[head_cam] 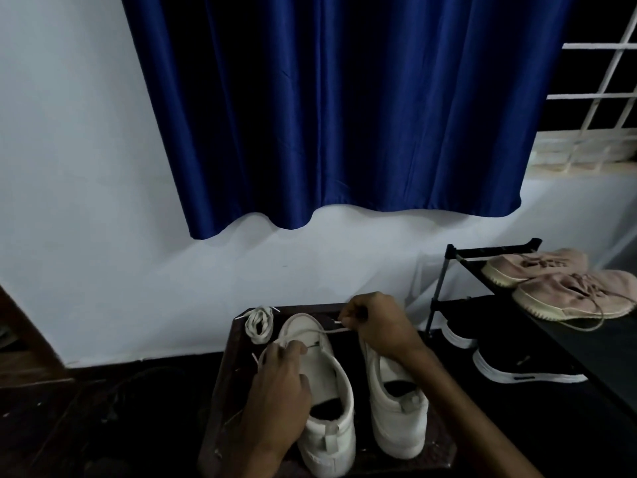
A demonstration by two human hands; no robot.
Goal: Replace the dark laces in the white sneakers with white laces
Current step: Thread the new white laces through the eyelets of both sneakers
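Note:
Two white sneakers stand side by side on a dark wooden stool (pixel 224 391), heels toward me. A white lace (pixel 312 332) runs across the toe end of the left sneaker (pixel 325 384). My left hand (pixel 279 384) pinches one end of that lace at the sneaker's left side. My right hand (pixel 377 326) pinches the other end above the toe of the right sneaker (pixel 396 405). A second white lace (pixel 259 322) lies coiled at the stool's far left corner. No dark lace is in view.
A black shoe rack (pixel 448 267) stands to the right with pink sneakers (pixel 565 288) on top and black shoes (pixel 517 367) below. A white wall and blue curtain (pixel 327 115) are behind the stool. The floor around is dark.

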